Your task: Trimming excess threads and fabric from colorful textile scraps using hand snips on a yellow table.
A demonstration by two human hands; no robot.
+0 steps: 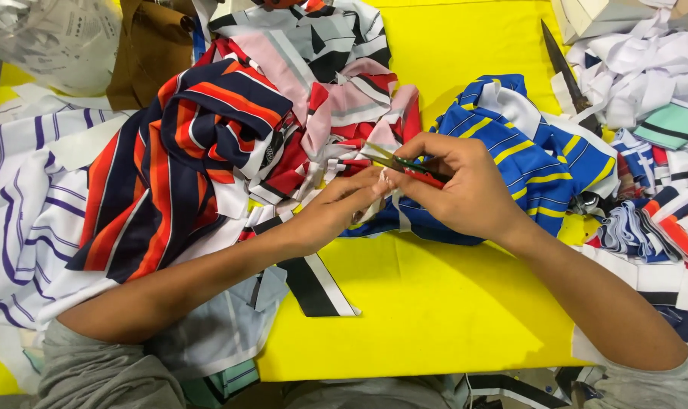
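Yellow table (pixel 435 318): two hands, one thread snips (pixel 393 159)

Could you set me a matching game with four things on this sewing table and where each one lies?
Things:
1 small snips
2 big shears
3 blue and yellow striped cloth
4 orange and navy striped cloth

Places:
A left of the hands
B in the right hand
C far right, among white scraps
D behind the right hand

Pairs: 1-B, 2-C, 3-D, 4-A
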